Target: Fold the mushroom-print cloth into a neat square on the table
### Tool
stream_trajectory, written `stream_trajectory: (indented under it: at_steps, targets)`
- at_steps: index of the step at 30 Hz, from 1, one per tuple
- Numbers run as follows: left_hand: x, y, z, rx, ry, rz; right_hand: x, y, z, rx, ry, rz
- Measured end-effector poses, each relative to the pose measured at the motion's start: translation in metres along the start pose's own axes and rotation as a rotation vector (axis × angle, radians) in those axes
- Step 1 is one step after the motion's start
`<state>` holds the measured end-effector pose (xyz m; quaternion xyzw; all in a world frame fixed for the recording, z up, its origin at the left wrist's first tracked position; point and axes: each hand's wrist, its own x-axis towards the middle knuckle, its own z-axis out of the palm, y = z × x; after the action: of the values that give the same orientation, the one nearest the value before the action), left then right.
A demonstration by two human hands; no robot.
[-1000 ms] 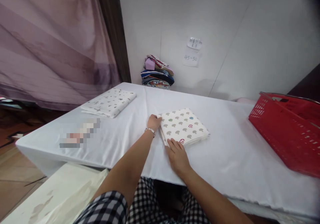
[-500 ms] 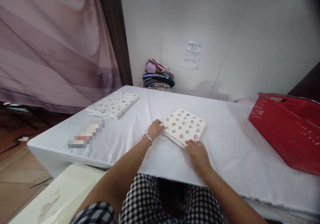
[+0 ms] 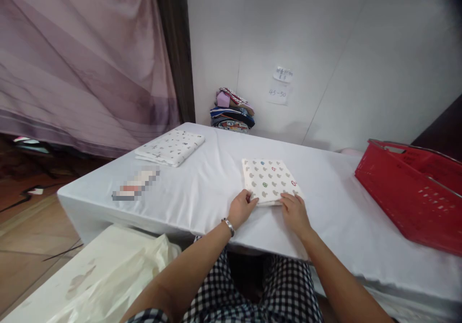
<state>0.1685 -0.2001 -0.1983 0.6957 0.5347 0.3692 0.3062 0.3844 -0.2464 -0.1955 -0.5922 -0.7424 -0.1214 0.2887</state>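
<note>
A folded white cloth (image 3: 270, 176) printed with grey shapes and a few red, blue and green ones lies flat on the white-covered table (image 3: 212, 178) in front of me. My left hand (image 3: 242, 211) grips its near left corner, thumb and fingers closed at the edge. At the near edge, further right, my right hand (image 3: 295, 213) has its fingertips on top of the cloth and its thumb hidden, fingers bent around the edge. Another folded white cloth (image 3: 171, 147) with small dark prints rests at the table's far left.
A red plastic basket (image 3: 404, 200) stands on the right of the table. A pixelated flat item (image 3: 136, 183) lies at the left. Folded fabrics (image 3: 233, 113) are piled beyond the far edge. Plastic sheeting (image 3: 119, 277) covers part of a white surface at lower left.
The printed cloth has been turned, so a straight edge now faces me. My left hand has moved from its left corner to the near left corner, closer to my right hand.
</note>
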Motion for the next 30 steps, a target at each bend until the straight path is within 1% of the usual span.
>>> stream_trajectory:
  at_steps: [2, 4, 7, 10, 13, 15, 21, 25, 30]
  targets:
    - [-0.001, 0.0, 0.0, -0.002, 0.017, 0.001, 0.005, -0.017, 0.002, 0.064, -0.024, -0.039]
    - [-0.002, 0.001, 0.0, -0.015, 0.029, 0.016, 0.012, -0.032, 0.006, 0.113, -0.087, -0.1]
    - [-0.002, 0.002, -0.001, -0.088, 0.033, 0.059, 0.021, -0.051, 0.013, 0.121, -0.17, -0.193]
    - [-0.001, -0.001, -0.002, -0.144, 0.044, 0.067, 0.024, -0.061, 0.024, 0.085, -0.168, -0.212]
    - [0.005, -0.005, -0.002, -0.133, 0.042, 0.035, 0.022, -0.064, 0.032, 0.072, -0.13, -0.16]
    - [0.013, -0.008, -0.003, -0.095, 0.041, -0.01, 0.022, -0.065, 0.034, 0.072, -0.119, -0.126]
    - [0.048, -0.008, -0.009, 0.137, 0.018, -0.138, 0.024, -0.067, 0.034, 0.104, -0.091, -0.107]
    - [0.069, -0.006, -0.009, 0.196, 0.033, -0.173, 0.023, -0.067, 0.036, 0.136, -0.065, -0.099]
    - [0.094, -0.01, -0.003, 0.271, 0.061, -0.188, 0.021, -0.069, 0.038, 0.154, -0.054, -0.067]
